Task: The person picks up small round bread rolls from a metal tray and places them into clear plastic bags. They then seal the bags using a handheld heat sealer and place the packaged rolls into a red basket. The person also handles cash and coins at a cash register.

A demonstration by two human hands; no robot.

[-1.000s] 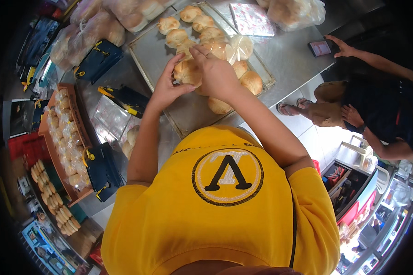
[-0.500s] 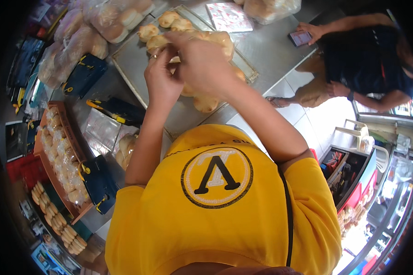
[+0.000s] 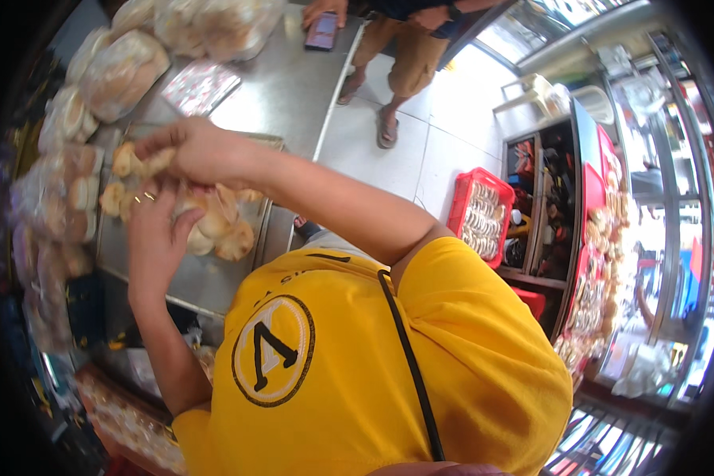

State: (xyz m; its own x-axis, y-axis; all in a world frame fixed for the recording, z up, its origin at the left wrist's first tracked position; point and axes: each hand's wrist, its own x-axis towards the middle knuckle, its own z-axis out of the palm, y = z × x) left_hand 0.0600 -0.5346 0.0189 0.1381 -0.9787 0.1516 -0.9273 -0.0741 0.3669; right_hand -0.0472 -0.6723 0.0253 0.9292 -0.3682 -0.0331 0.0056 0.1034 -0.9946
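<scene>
Golden bread rolls (image 3: 234, 241) lie in a cluster on a metal baking tray (image 3: 214, 283). My right hand (image 3: 210, 155) reaches over them from the right, blurred, its fingers bent down onto a bread roll (image 3: 157, 163). Just nearer, my left hand (image 3: 155, 230), with a ring on one finger, is bent beside the rolls, its thumb apart. The left fingertips are partly hidden under the right hand, so what they pinch is unclear. Something shiny like clear plastic (image 3: 227, 203) covers rolls next to the left thumb.
Bagged loaves (image 3: 123, 75) line the table's far and left sides. A patterned packet (image 3: 201, 86) lies beyond the tray. Across the table corner, another person's hand holds a phone (image 3: 322, 32). On the right are a red crate (image 3: 481, 216) and an open drawer cabinet (image 3: 543, 210).
My view has swung right, so the tray and hands now appear farther left. The red crate has come into view. Both hands are still over the rolls.
</scene>
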